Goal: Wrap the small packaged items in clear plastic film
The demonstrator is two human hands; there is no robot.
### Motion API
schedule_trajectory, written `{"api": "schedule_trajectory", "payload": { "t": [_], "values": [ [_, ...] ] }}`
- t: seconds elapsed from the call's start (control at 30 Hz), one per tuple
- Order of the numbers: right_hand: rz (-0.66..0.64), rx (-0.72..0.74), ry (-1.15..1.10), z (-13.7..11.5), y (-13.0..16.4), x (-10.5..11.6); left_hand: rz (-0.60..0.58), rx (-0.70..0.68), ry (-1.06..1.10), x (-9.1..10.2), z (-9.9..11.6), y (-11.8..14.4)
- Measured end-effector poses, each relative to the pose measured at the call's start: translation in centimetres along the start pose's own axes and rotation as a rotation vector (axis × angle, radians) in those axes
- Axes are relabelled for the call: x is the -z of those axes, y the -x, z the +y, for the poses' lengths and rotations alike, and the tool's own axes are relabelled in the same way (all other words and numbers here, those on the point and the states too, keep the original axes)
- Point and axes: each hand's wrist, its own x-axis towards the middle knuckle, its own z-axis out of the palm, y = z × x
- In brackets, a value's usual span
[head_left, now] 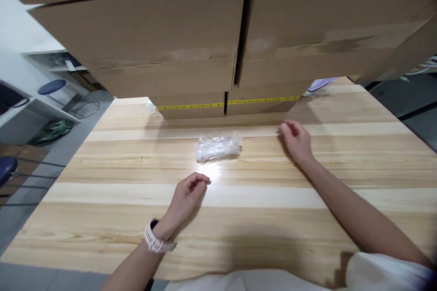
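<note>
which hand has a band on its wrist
The left hand, on the near side of the clear plastic packet: a pale band circles its wrist, while the right hand has a bare wrist.

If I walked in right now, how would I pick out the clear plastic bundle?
Find the pale wooden table with big cardboard boxes stacked toward its far side. Look between those boxes and the left hand, the one with the light watch strap. The bundle lies there: crinkled, see-through and glinting, unlike the dull brown boxes behind it.
</note>
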Motion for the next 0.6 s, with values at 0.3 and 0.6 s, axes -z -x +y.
{"api": "schedule_trajectory", "payload": {
  "t": [0.3,0.6],
  "values": [
    [-0.593,0.365,0.153,-10.0,8.9,-8.8,0.195,-0.232,-0.112,-0.1,-1.7,-0.3],
    [-0.595,0.531,0.201,-9.3,14.9,-5.9,0.246,-0.508,-0.262,0.8,-0.9,-1.3]
  ]
}}
